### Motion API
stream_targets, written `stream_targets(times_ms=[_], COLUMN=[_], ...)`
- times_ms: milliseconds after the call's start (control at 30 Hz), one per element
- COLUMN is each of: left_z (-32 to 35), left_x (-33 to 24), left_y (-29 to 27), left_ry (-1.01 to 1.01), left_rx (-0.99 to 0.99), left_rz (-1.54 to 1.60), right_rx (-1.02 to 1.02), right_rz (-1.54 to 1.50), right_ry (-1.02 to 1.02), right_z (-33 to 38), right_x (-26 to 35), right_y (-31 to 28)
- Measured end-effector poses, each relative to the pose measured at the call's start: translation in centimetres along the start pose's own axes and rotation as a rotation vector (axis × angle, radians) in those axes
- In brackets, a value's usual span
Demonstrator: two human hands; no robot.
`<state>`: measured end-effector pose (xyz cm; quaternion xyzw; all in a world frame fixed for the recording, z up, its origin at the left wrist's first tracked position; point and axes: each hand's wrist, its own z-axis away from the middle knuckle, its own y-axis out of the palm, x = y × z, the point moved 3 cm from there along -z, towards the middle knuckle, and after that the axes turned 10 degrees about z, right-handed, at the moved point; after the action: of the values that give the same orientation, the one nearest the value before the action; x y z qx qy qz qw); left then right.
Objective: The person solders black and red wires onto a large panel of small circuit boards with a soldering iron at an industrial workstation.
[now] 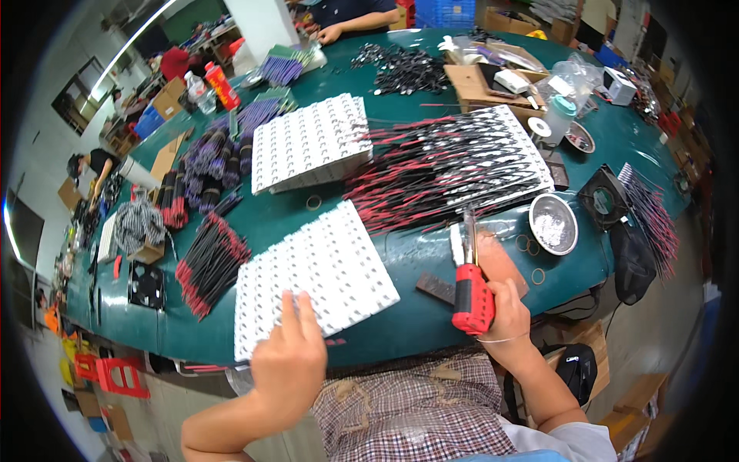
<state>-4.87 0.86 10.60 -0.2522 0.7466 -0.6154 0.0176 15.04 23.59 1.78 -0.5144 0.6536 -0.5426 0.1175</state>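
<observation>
My left hand [291,366] has two fingers stretched out onto a white panel [323,266] dotted with rows of small dark parts. The other fingers are curled, and I see nothing held in them. In my right hand [508,319] is a red-and-black hand tool [471,300], gripped by its body, its thin metal tip pointing away from me. Just past the tip lie many black wires with red ends [408,173], spread over another white panel [512,146]. Beneath the tool is a reddish-brown block [500,262], partly hidden by it.
A stack of white panels [308,142] stands behind. Wire bundles [212,262] lie at left, near a small black fan [146,285]. At right are a metal bowl [553,223], another fan [603,196] and a cardboard box [469,85]. Someone's hand [331,33] shows across the table.
</observation>
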Motion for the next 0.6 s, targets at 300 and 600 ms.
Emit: stream_targets(times_ms=[300,600], left_z=[6.6,4.7], left_x=[-4.7,-10.1], left_y=[5.4,10.3], left_ry=[0.091,0.103], left_rx=[0.287,0.003], left_rz=[0.502,0.654], right_rx=[0.042,0.055], right_rz=[0.065,-0.107], right_ry=[-0.090,-0.091], right_z=[-0.4,-0.7], right_x=[0.0,-0.1], right_y=[2.9,1.1])
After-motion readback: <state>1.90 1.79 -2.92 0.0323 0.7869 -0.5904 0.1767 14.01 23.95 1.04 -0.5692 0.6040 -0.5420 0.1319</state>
